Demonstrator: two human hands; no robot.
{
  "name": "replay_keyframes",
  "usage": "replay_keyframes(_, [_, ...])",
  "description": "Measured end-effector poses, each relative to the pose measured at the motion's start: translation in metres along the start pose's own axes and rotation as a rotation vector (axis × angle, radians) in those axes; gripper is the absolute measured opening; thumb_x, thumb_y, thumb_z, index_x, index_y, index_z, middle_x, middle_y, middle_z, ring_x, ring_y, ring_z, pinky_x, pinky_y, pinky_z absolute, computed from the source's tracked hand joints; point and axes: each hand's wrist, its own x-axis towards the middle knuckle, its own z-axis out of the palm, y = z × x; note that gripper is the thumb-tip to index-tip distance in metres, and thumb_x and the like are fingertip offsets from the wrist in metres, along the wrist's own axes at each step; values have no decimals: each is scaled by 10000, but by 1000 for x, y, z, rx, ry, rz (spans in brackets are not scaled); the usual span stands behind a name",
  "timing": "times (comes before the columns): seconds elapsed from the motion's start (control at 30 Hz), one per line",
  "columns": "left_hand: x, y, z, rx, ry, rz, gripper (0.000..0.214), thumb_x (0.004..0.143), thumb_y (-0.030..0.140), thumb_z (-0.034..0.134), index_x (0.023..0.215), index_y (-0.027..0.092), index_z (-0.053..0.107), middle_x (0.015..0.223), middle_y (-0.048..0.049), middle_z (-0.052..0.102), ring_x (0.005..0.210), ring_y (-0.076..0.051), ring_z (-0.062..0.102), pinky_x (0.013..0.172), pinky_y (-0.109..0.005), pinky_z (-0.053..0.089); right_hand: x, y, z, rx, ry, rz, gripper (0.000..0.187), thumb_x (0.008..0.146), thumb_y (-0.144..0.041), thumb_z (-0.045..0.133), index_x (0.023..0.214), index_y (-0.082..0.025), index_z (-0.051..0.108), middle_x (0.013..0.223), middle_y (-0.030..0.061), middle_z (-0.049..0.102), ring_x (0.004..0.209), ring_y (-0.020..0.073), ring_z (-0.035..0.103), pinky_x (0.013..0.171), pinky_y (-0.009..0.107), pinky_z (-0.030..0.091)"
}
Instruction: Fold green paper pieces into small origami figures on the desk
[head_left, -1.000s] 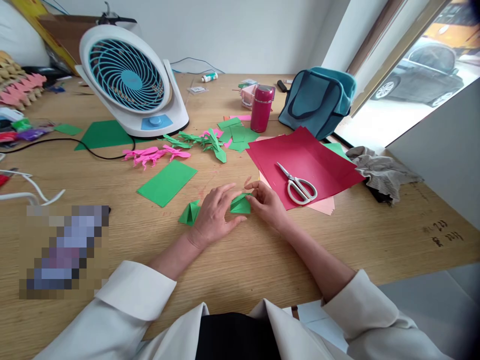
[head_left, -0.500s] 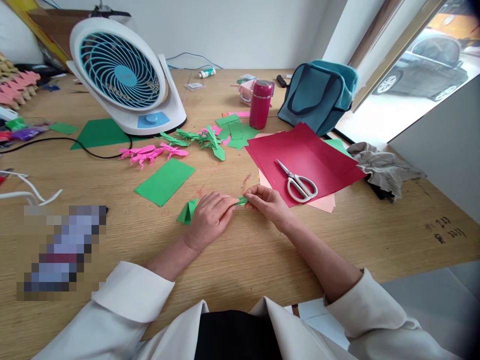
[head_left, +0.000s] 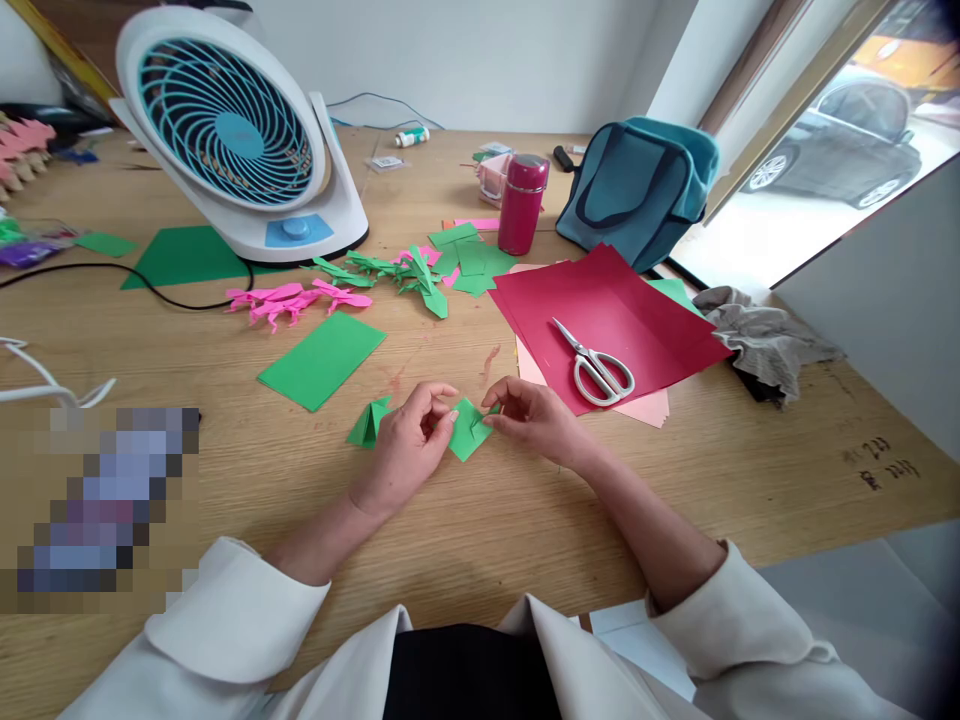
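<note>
Between my hands is a small square of folded green paper (head_left: pixel 468 432), turned like a diamond with its creased face up. My left hand (head_left: pixel 411 436) pinches its left corner between thumb and fingers. On the opposite side, my right hand (head_left: pixel 529 418) has thumb and fingertips closed on the right corner. A second folded green piece (head_left: pixel 367 424) stands tent-like on the table just left of my left hand, partly hidden behind it. Further off to the left lies a flat green paper rectangle (head_left: pixel 324 360).
White-handled scissors (head_left: pixel 600 372) rest on red paper sheets (head_left: pixel 611 290) at right. Pink folded figures (head_left: pixel 289 300) and green ones (head_left: pixel 424 285) lie beyond the rectangle. Behind them stand a fan (head_left: pixel 240 140), a red flask (head_left: pixel 523 205) and a blue bag (head_left: pixel 637 190).
The green paper was a narrow strip mostly covered by my fingers; now its square face shows. My hands have moved slightly apart, and the view has shifted a little.
</note>
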Motion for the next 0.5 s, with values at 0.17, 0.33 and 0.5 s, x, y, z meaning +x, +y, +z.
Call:
replay_keyframes(0.17, [-13, 1, -4, 139, -49, 46, 169, 932, 171, 542, 1091, 228, 548, 841, 15, 713, 773, -152, 684, 702, -267, 501, -5, 1, 6, -100, -130, -79, 173, 777, -163, 709, 925, -177, 621, 791, -34, 558, 608, 79, 461, 573, 212, 364])
replay_keyframes(0.33, [-22, 1, -6, 396, -83, 136, 133, 922, 138, 544, 1024, 224, 546, 858, -5, 689, 827, -201, 661, 755, -334, 490, -10, -2, 14, -361, -159, -204, 140, 778, -81, 695, 861, -179, 639, 815, -12, 577, 722, 113, 540, 665, 227, 392])
replay_keyframes(0.5, [-28, 1, -7, 490, -141, 167, 108, 938, 126, 502, 979, 214, 549, 943, -39, 660, 882, -215, 630, 778, -357, 484, -11, -7, 21, -571, -150, -229, 111, 793, -144, 741, 852, -190, 660, 822, 20, 624, 791, 169, 569, 723, 271, 385])
